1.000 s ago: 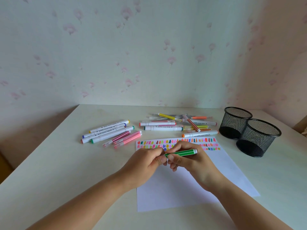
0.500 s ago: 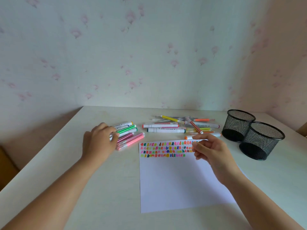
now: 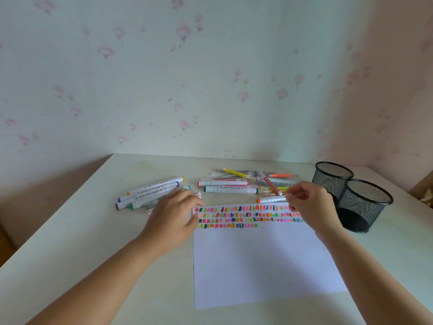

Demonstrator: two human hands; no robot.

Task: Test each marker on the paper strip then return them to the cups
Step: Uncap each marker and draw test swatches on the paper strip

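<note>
A white paper sheet [image 3: 257,266] lies in front of me, with rows of coloured test marks [image 3: 246,216] along its top. My left hand [image 3: 173,214] hovers palm down at the sheet's top left corner, fingers relaxed, holding nothing. It covers part of the left group of markers [image 3: 150,188]. My right hand [image 3: 309,205] has its fingers curled and pinches the right end of an orange-capped white marker [image 3: 269,200], which lies just above the sheet. A pile of mixed markers [image 3: 234,184] sits behind that. Two black mesh cups [image 3: 332,175] [image 3: 367,195] stand at the right.
The white table [image 3: 70,254] meets flowered wallpaper at the back and right. Its left edge drops off beside a brown surface. The nearer mesh cup stands right beside my right wrist.
The green marker went from both hands to the left group. My left hand then swung back towards the sheet. My right hand moved up to the orange-capped marker.
</note>
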